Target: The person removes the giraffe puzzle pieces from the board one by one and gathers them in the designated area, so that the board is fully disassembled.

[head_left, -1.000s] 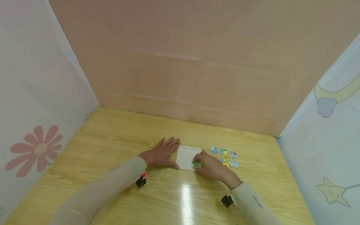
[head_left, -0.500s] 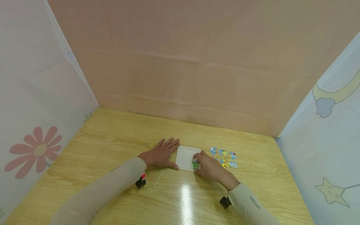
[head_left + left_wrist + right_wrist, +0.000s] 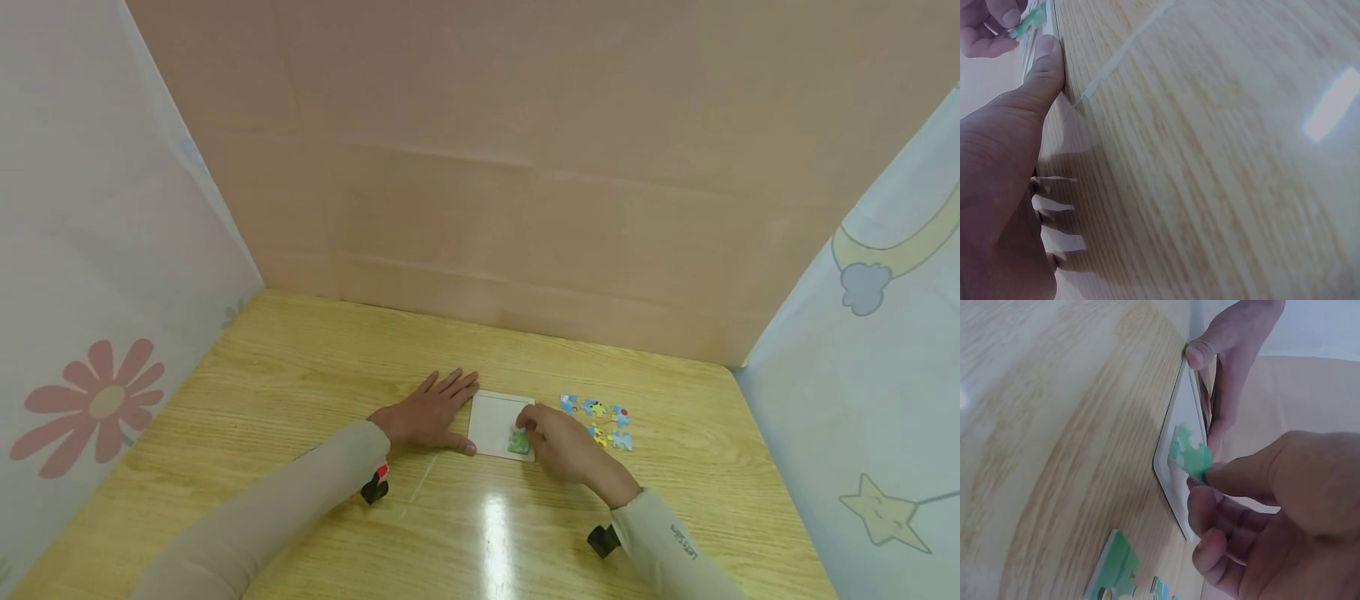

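Note:
A green jigsaw puzzle piece (image 3: 517, 442) is pinched between the thumb and finger of my right hand (image 3: 566, 446), over the lower right part of a thin white puzzle tray (image 3: 491, 421). In the right wrist view the green piece (image 3: 1189, 454) slants above the tray's pale surface; whether an edge of it touches cannot be told. My left hand (image 3: 431, 414) lies spread on the table at the tray's left side. Its thumb (image 3: 1047, 65) rests against the tray's edge, near the lower left corner.
Several blue and yellow puzzle pieces (image 3: 597, 408) lie in loose rows right of the tray. Another green piece (image 3: 1115, 565) lies on the table nearby, seen from the right wrist. A tan backdrop (image 3: 480, 208) stands behind the wooden table (image 3: 330, 333), with patterned cloth at both sides.
The green piece has shifted slightly left from the tray's right edge, and more of it shows. My right fingertips have risen a little. The left hand has stayed put.

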{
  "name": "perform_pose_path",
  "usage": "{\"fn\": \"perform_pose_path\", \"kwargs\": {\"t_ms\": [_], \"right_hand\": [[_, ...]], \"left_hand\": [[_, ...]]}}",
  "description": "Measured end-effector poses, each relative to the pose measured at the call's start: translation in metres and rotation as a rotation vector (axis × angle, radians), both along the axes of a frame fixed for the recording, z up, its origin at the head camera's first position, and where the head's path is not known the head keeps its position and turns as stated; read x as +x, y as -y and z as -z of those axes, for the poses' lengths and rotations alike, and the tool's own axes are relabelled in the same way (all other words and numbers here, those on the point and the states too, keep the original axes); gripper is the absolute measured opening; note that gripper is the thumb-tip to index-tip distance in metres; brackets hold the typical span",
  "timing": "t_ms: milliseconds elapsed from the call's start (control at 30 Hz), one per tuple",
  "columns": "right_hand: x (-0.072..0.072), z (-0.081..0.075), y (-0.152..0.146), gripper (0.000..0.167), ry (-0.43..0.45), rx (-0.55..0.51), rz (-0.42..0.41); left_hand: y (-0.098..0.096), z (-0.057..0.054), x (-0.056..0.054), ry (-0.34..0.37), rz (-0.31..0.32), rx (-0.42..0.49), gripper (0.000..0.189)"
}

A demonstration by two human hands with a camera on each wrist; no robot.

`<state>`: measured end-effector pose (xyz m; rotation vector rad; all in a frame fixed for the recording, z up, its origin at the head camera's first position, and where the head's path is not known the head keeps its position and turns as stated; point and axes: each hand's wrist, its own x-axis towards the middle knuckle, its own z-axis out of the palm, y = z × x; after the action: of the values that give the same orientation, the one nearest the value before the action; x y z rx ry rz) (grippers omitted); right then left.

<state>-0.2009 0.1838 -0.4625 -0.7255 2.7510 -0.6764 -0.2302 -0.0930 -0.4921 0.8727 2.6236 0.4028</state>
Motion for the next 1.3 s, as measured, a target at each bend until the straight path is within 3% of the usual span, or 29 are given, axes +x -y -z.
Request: {"fn": "perform_pose_path", "kwargs": {"t_ms": [333,1067,1300], "right_hand": [[-0.002,-0.011,-0.024,0.015,0.064,-0.119,0.000],[0.007,-0.012,-0.098,0.013,0.103,-0.092,0.130],[0.011,-0.014,-0.120,0.008,0.077,-0.070,0.157]], "left_hand": [[0.000,-0.001,0.002,0.003,0.001,0.017,0.108],[0.001,0.001,0.002,-0.005,0.007,0.013,0.108],[0.001,0.002,0.000,-0.008,0.007,0.008,0.108]]}}
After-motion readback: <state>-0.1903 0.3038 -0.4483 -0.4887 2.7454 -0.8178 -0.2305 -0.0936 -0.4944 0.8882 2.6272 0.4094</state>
